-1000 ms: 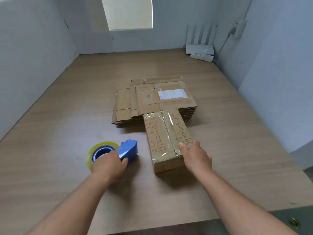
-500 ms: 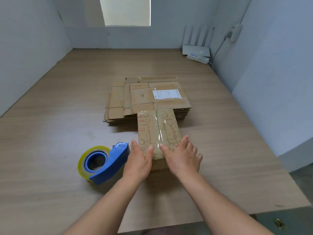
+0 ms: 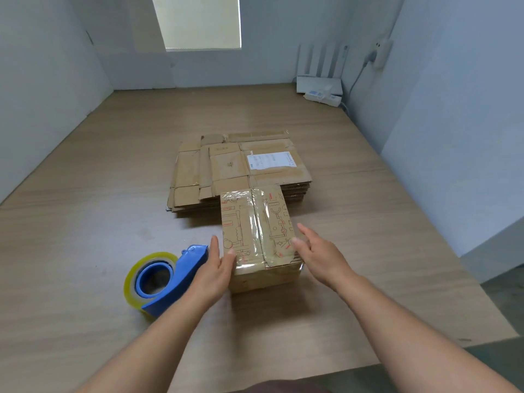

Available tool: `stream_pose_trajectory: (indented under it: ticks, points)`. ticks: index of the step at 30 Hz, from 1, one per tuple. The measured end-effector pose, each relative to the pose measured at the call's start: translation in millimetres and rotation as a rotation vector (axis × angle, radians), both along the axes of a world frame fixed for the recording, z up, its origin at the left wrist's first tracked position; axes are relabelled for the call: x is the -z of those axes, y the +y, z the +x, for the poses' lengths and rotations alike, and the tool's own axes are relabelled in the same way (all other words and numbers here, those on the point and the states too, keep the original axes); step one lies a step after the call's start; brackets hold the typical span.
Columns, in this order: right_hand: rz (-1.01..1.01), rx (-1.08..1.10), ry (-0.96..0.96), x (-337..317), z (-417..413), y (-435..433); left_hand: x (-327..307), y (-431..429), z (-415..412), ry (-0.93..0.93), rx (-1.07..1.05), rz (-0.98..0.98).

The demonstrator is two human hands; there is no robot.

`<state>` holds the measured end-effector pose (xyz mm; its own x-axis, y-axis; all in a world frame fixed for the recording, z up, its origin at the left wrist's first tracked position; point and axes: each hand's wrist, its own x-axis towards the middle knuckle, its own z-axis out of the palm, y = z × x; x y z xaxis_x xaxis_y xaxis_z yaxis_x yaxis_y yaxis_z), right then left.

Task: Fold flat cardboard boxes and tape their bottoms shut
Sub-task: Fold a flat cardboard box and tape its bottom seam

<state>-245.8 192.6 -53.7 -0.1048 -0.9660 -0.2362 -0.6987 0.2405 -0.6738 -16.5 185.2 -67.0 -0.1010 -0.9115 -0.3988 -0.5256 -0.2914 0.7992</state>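
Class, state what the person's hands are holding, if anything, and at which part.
The taped box, at its near end: left hand flat against its left side, right hand touching its right edge. Fingers straight.

Far ahead of my right hand (image 3: 320, 256), in the back corner of the wooden tabletop (image 3: 85, 222), a white router (image 3: 319, 80) stands with its antennas up, and a power strip (image 3: 323, 95) lies just in front of it. A plug (image 3: 380, 53) sits on the wall above, its cable (image 3: 357, 78) hanging down. Far beyond my left hand (image 3: 215, 268) is a pale window (image 3: 198, 21).
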Motion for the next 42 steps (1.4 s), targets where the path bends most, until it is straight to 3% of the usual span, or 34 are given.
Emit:
stream_pose_trajectory:
  ticks: [2,4,6,8,17,20,26,35,42]
  points:
    - [-0.012,-0.209,0.355,-10.6,0.6,-2.0,-9.0,-1.3,5.3,-0.213,0.174,-0.084]
    - [-0.086,-0.338,0.634,-16.5,8.7,-3.7,-15.6,-3.1,5.7,-0.563,0.325,-0.224]
    - [-0.125,-0.405,0.776,-13.4,18.4,-5.8,-16.7,-4.4,0.7,-0.788,0.372,-0.328]
    - [-0.132,-0.458,0.825,-6.3,18.7,-7.5,-13.1,-5.5,-3.7,-0.865,0.407,-0.375]
    - [0.073,-0.699,0.534,-12.3,-28.9,-24.7,-5.7,-15.0,32.9,-0.696,0.590,-0.348]
    - [0.077,-0.732,0.612,-17.4,-26.2,-31.0,-6.3,-15.0,30.9,-0.685,0.588,-0.351]
    - [-0.185,-0.756,0.856,-6.9,-6.7,-8.2,-6.2,-11.2,27.3,-0.700,0.557,-0.381]
    - [-0.164,-0.853,0.777,-25.7,-23.6,-27.9,-24.3,-15.2,46.9,-0.588,0.654,-0.262]
    - [-0.257,-0.869,0.744,-15.2,-25.8,-26.5,-19.7,-15.2,43.4,-0.681,0.629,-0.309]
